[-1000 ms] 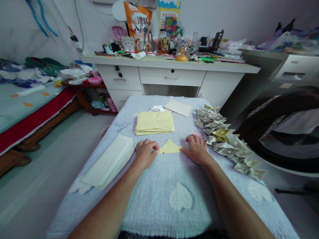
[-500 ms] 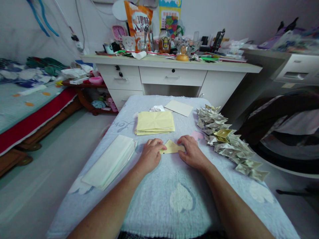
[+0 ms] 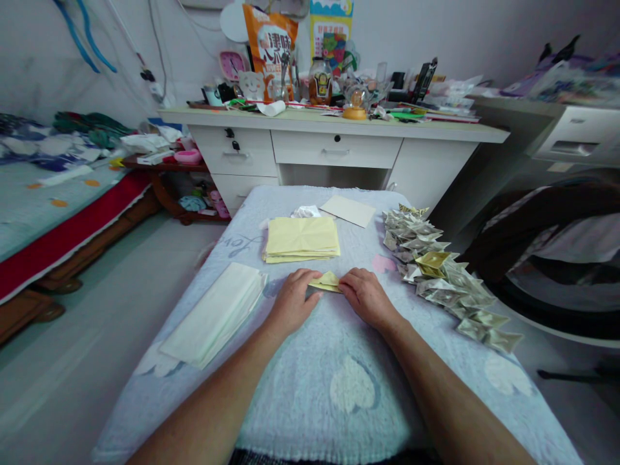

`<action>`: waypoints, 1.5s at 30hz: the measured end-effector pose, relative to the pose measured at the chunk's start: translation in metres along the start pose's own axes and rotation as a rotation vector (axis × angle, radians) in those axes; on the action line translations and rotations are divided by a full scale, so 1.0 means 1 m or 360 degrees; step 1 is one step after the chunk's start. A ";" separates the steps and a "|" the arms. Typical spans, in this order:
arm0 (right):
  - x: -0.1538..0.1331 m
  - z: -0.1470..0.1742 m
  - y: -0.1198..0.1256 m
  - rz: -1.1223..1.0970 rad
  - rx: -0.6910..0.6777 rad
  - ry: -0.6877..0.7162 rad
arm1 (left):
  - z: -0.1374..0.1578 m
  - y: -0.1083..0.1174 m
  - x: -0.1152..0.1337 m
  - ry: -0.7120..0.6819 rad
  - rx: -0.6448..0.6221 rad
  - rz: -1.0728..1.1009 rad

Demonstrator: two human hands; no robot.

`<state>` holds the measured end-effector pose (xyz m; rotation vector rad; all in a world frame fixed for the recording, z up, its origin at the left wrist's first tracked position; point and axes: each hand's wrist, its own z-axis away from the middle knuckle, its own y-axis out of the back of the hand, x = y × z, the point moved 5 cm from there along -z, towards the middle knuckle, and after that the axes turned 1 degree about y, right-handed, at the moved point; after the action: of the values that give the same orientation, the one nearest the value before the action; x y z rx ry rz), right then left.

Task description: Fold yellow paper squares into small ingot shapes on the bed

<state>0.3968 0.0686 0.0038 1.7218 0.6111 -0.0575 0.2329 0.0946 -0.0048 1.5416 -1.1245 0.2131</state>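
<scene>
A small folded piece of yellow paper (image 3: 327, 281) lies between my two hands over the cloth-covered table (image 3: 300, 374). My left hand (image 3: 294, 298) pinches its left end with thumb and fingers. On its right end, my right hand (image 3: 365, 294) is closed, the fingertips partly hiding that end. Just beyond my hands sits a stack of yellow paper (image 3: 303, 237). Beside my left forearm lies a stack of pale, long sheets (image 3: 213, 316). Along the right edge stand rows of folded paper pieces (image 3: 443, 278), mostly silvery, one of them gold.
A cream card (image 3: 347, 211) and a crumpled white tissue (image 3: 305, 212) lie near the table's far end. Behind it stands a white desk (image 3: 334, 145) crowded with jars, a snack bag and clutter. A washing machine (image 3: 576, 148) is at the right, a bed (image 3: 62, 200) at the left.
The yellow paper's raised peak now looks lower and the piece narrower, with its near edge lifted. My right hand has shifted slightly left, closer to my left hand.
</scene>
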 end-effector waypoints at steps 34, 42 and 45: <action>-0.020 0.006 -0.004 -0.0730 0.0215 -0.0264 | 0.008 -0.005 0.026 0.0160 -0.0093 0.0831; -0.027 0.006 -0.006 -0.0693 0.0214 -0.0178 | 0.008 -0.011 0.018 0.0339 -0.0068 0.0722; -0.026 0.006 -0.008 -0.0666 0.0232 -0.0236 | 0.007 -0.012 0.019 0.0334 -0.0119 0.0668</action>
<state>0.3725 0.0542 0.0045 1.6845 0.8635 -0.5310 0.2482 0.0770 -0.0024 1.1737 -1.2607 0.5958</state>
